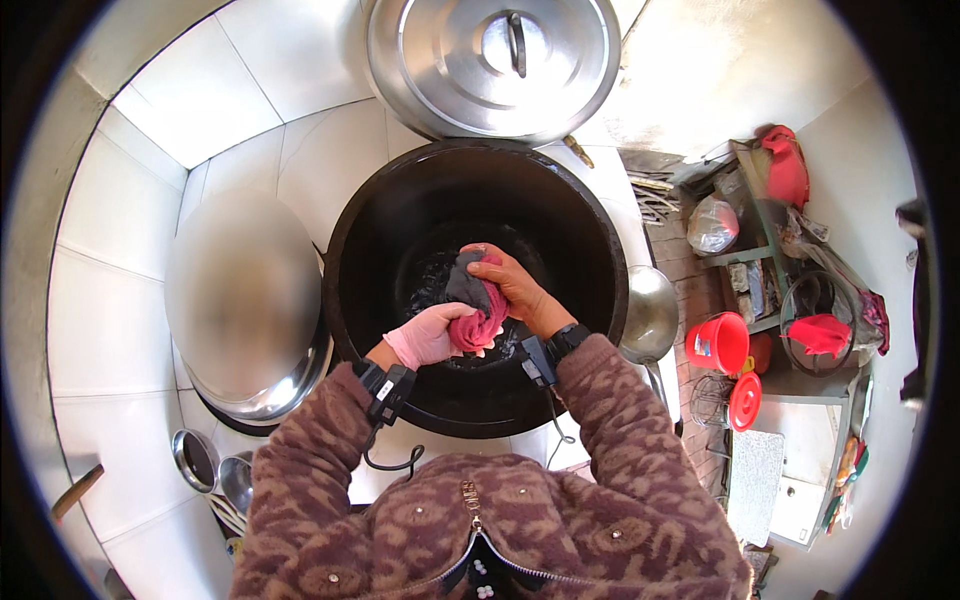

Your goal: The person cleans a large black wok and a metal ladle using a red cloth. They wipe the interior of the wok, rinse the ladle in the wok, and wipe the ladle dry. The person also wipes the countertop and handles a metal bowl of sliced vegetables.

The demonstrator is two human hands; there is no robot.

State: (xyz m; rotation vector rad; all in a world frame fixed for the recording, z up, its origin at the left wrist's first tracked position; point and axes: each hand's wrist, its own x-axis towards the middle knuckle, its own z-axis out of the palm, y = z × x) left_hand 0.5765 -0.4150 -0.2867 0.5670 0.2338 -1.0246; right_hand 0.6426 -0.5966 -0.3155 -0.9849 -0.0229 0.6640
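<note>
Both my hands grip a bunched, twisted cloth [487, 319], pink on one side and dark grey on the other, above the inside of a large dark wok [592, 217]. My left hand [431, 334], in a pink glove, clasps the cloth's lower end. The upper end is held by my bare right hand [521, 285], its thumb across the grey part. Some water [427, 285] glistens at the wok's bottom beneath the cloth. Whether the cloth touches the wok I cannot tell.
A big steel lid [480, 82] leans behind the wok. At left stands another steel lid [300, 390], partly blurred. A metal ladle [646, 315] rests against the right rim. Two metal bowls [196, 459] sit at lower left. Beyond the counter are a red bucket [718, 343] and a shelf [757, 202].
</note>
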